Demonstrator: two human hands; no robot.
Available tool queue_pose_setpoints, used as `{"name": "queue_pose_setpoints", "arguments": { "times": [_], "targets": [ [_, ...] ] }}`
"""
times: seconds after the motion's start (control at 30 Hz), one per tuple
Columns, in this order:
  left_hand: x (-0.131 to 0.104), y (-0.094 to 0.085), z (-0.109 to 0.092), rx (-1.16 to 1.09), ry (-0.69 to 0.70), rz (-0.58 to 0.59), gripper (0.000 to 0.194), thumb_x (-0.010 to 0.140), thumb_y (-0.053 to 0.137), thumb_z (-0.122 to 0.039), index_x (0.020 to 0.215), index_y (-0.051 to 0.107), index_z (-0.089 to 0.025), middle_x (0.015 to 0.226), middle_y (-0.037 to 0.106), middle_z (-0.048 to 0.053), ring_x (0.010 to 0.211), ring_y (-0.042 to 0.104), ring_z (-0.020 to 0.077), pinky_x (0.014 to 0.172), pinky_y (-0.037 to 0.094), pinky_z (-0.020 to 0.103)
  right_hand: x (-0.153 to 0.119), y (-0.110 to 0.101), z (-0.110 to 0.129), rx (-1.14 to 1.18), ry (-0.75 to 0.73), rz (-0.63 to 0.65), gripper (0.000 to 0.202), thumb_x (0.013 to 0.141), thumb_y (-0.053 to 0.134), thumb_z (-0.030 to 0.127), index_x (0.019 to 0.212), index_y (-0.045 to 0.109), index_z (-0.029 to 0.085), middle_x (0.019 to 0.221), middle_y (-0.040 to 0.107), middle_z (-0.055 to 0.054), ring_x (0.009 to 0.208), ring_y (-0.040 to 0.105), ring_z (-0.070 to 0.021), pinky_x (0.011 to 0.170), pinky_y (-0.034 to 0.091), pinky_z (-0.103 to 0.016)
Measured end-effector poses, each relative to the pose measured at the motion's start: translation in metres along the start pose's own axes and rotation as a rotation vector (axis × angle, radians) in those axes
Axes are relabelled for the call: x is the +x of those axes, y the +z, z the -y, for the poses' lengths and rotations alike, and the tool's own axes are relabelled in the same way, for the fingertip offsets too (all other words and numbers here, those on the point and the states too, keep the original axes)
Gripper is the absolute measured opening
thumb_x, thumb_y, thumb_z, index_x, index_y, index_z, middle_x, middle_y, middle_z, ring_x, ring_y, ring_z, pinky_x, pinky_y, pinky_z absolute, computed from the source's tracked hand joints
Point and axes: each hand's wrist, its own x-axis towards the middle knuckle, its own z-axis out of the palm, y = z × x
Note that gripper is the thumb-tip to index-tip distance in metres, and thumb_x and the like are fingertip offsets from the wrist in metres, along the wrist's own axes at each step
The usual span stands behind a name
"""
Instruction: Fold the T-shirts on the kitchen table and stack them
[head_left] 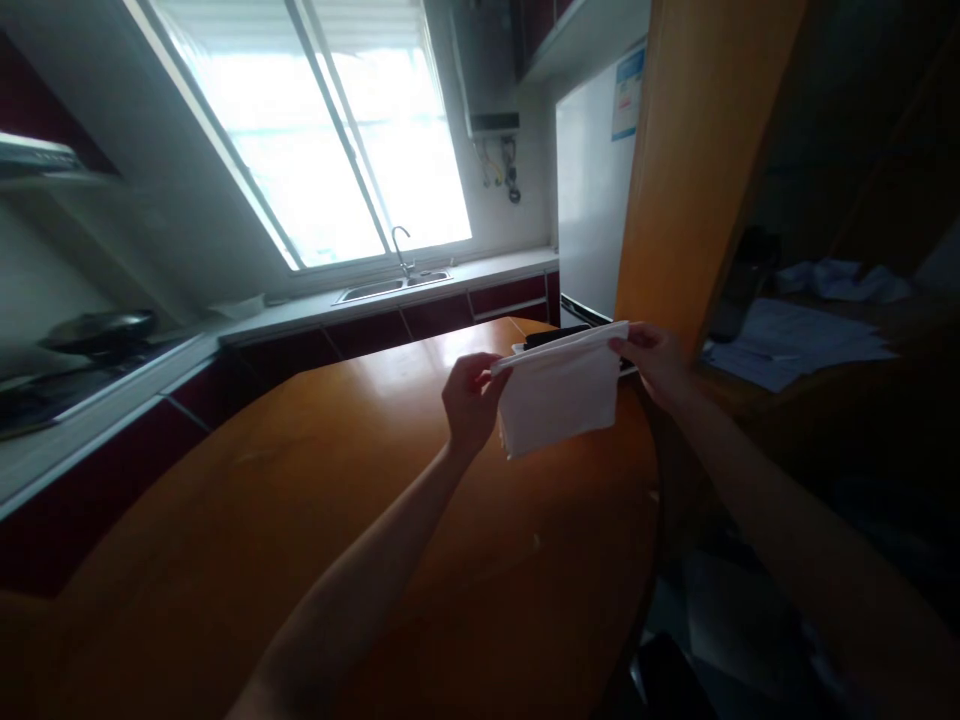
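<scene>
White folded cloth [559,400] hangs above the wooden table [360,440], toward its right side, its top edge pinched at 2 ends by left hand [472,400] and right hand [656,360]. Likely risk: 1 fingertip pinch slips and folds spill loose (lower edge looks unsupported), or cloth snags the black item [555,336] just beyond.

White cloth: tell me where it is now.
In the head view, the cloth is right of centre, over the table, held at its upper corners between the left hand and the right hand.
</scene>
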Motion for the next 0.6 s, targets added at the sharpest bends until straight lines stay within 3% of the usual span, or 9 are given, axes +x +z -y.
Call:
{"name": "queue_pose_setpoints", "arguments": {
  "times": [0.13,0.3,0.43,0.6],
  "targets": [
    [0.026,0.049,0.025,-0.061,-0.017,0.019,0.024,0.082,0.08,-0.034,0.095,0.064,-0.023,0.093,0.069,0.001,0.085,0.069,0.0145,0.073,0.059,0.027,0.043,-0.028,-0.002,-0.053,-0.049,-0.073,0.033,0.059,0.091,0.038,0.082,0.074,0.021,0.084,0.076,-0.002,0.076,0.069,-0.0179,0.075,0.056,-0.034],
    [0.058,0.094,0.059,-0.083,0.035,0.044,0.027,0.083,0.079,-0.037,0.094,0.06,-0.022,0.092,0.068,0.0,0.083,0.068,0.0125,0.072,0.057,0.024,0.101,-0.041,-0.014,-0.174,-0.098,-0.091,0.032,0.062,0.089,0.042,0.082,0.072,0.022,0.086,0.075,-0.002,0.081,0.07,-0.02,0.079,0.058,-0.036],
    [0.061,0.113,0.083,-0.068,0.002,0.069,0.024,0.086,0.075,-0.037,0.096,0.059,-0.022,0.092,0.068,0.0,0.084,0.068,0.0123,0.072,0.057,0.023,0.126,-0.049,-0.032,-0.25,-0.125,-0.096,0.028,0.068,0.085,0.043,0.083,0.071,0.025,0.088,0.074,-0.003,0.086,0.071,-0.0231,0.079,0.06,-0.04],
    [0.072,0.122,0.1,-0.028,0.028,0.085,0.02,0.086,0.074,-0.028,0.1,0.06,-0.023,0.098,0.067,0.001,0.088,0.067,0.0119,0.078,0.056,0.023,0.144,-0.056,-0.045,-0.337,-0.121,-0.104,0.026,0.072,0.084,0.039,0.087,0.07,0.022,0.093,0.074,-0.004,0.088,0.071,-0.0229,0.08,0.06,-0.04]
  ]
}}
